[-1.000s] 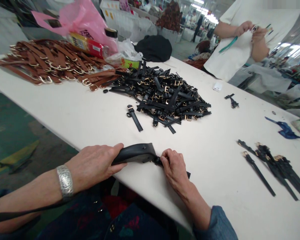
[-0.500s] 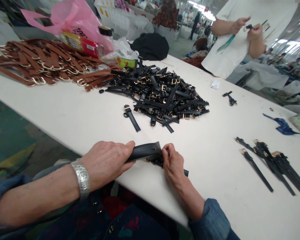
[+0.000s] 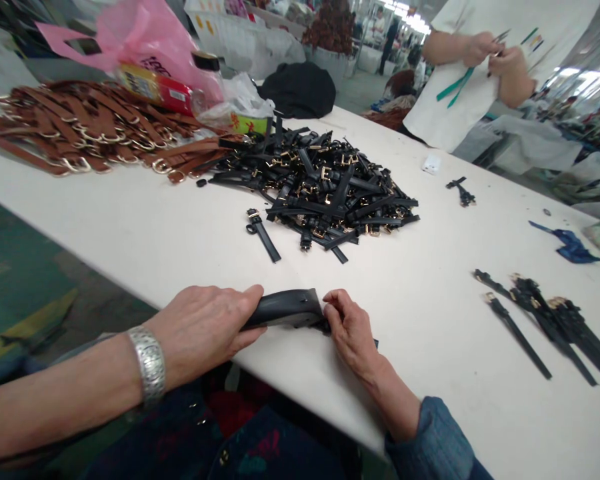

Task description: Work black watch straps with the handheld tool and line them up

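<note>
My left hand (image 3: 205, 323), with a silver bracelet at the wrist, is closed around a broad, curved black strap (image 3: 285, 307). Its squared end, marked by a small dot or hole, points towards my right hand (image 3: 350, 327). The right fingers are bent and closed at a narrower black buckle strap (image 3: 325, 327), which lies partly under them; a bit of its end shows past the hand. Just beyond, a single black buckle strap (image 3: 264, 237) lies on the table, in front of a heap of black buckle straps (image 3: 340, 193).
Brown buckled straps (image 3: 95, 127) are piled at the left, beside a pink bag (image 3: 140, 40) and a jar. More black straps (image 3: 550, 327) lie at the right, with a blue cloth scrap (image 3: 570, 245) beyond. Across the white table (image 3: 420, 300) a person (image 3: 480, 87) handles small pieces.
The broad strap has tipped lower over the narrow one, hiding its gold metal. My left hand has shifted slightly left. The person opposite has moved their hands and the green strips.
</note>
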### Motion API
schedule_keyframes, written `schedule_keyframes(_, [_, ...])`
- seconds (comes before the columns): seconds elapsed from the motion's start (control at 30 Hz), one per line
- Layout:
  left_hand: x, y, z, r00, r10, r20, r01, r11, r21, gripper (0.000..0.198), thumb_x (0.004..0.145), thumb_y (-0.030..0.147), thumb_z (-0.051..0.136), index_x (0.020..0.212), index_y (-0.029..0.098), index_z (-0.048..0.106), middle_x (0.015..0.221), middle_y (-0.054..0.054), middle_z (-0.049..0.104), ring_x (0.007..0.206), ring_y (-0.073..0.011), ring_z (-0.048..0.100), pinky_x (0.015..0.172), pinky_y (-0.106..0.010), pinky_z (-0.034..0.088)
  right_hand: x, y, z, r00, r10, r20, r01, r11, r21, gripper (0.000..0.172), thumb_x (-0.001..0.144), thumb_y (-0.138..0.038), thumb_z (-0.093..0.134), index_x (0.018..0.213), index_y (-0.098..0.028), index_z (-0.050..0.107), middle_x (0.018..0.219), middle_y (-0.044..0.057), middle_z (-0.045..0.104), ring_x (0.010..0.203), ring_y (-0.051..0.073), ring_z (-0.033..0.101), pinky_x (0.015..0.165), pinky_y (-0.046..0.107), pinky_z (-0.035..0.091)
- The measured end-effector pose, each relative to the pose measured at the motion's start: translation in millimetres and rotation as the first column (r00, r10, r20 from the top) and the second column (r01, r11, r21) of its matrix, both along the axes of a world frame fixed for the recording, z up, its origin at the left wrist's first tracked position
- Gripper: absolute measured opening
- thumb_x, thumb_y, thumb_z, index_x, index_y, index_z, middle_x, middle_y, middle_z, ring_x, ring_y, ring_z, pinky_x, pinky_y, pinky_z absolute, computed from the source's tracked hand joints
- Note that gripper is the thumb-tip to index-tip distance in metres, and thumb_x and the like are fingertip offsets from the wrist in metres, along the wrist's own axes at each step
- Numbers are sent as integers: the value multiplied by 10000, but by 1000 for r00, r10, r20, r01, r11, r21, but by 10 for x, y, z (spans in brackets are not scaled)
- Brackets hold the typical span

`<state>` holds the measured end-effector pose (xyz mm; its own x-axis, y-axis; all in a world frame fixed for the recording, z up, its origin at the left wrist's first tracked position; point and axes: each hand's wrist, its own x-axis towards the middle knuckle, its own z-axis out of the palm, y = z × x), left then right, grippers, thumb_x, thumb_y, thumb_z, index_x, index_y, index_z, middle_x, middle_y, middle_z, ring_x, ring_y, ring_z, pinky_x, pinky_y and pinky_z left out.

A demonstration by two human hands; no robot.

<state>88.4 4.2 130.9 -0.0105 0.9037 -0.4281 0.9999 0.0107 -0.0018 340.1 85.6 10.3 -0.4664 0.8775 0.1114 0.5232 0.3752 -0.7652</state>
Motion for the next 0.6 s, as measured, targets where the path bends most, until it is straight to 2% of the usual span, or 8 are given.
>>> schedule_keyframes(0.1, [27, 70, -53, 1000, 4, 10, -4, 1000, 15, 374, 1027, 491, 608, 1228, 203, 738, 963, -180, 871, 937, -434, 852, 796, -482, 617, 135, -68, -36, 995, 55, -83, -47, 995, 90, 215, 959, -234, 586, 1132, -245, 712, 984, 68, 796, 896, 248, 751, 832, 367, 589])
schedule_keyframes(0.2, [-60, 10, -106, 999, 22, 34, -23, 999, 37, 376, 1012, 513, 597, 1201, 220, 737, 905, -160, 860, 893, -421, 845, 764, -465, 603, 220, -140, -71, 995, 80, -64, -67, 980, 187, 202, 905, -236, 693, 1092, -246, 769, 1051, 97, 785, 991, 276, 740, 884, 401, 613])
schedule_keyframes(0.33, [-235, -182, -111, 999, 31, -11, -31, 999, 17, 333, 1037, 500, 514, 1169, 258, 701, 868, -152, 849, 857, -406, 840, 724, -462, 562, 220, -166, -69, 997, 72, -18, -66, 975, 212, 132, 896, -232, 737, 1015, -235, 795, 979, 85, 745, 908, 258, 717, 821, 383, 598])
schedule_keyframes(0.43, [-275, -263, -74, 999, 33, 6, -33, 999, 28, 275, 1037, 465, 497, 1106, 281, 689, 820, -143, 834, 791, -394, 827, 671, -457, 520, 200, -148, -54, 997, 77, -3, -75, 977, 200, 109, 864, -190, 716, 952, -231, 765, 925, 65, 719, 866, 241, 701, 795, 362, 579])
schedule_keyframes(0.6, [-86, -112, -8, 999, 32, 6, -32, 998, 47, 256, 1010, 440, 567, 1110, 255, 713, 863, -156, 849, 826, -416, 833, 696, -461, 551, 196, -137, -46, 997, 76, -7, -73, 979, 189, 100, 838, -183, 696, 914, -239, 728, 891, 49, 700, 835, 232, 683, 775, 348, 567])
